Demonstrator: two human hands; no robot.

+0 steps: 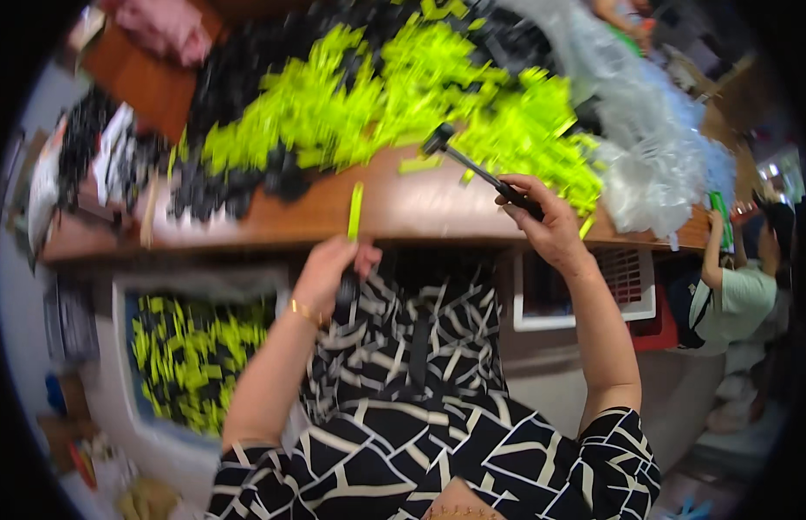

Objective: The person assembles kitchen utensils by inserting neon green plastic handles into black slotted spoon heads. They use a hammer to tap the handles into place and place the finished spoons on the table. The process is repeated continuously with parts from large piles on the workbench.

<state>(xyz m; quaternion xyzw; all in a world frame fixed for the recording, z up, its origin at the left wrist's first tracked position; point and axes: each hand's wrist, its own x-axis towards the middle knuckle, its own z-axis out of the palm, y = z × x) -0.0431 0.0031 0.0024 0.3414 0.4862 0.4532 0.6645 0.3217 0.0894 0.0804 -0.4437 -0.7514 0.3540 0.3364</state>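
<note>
My left hand point(332, 267) is closed at the table's front edge, pinching a thin yellow-green strip point(356, 211) that stands up out of the fingers. Below that hand a black piece point(345, 293) shows; whether it is joined to the strip I cannot tell. To the right, my right hand point(546, 221) grips the black handle of a small hammer-like tool point(481, 172). Its slim shaft points up and left, with a dark block-shaped head at the end, above the table. Beyond both hands lies a large heap of yellow-green strips point(334, 104), blurred.
Black pieces point(234, 178) lie around the heap on the brown table point(455, 199). Clear plastic bags point(641, 165) cover its right side. A bin point(126, 381) of yellow-green and black pieces stands lower left; a white basket point(585, 319) sits under the table. A person point(737, 299) works far right.
</note>
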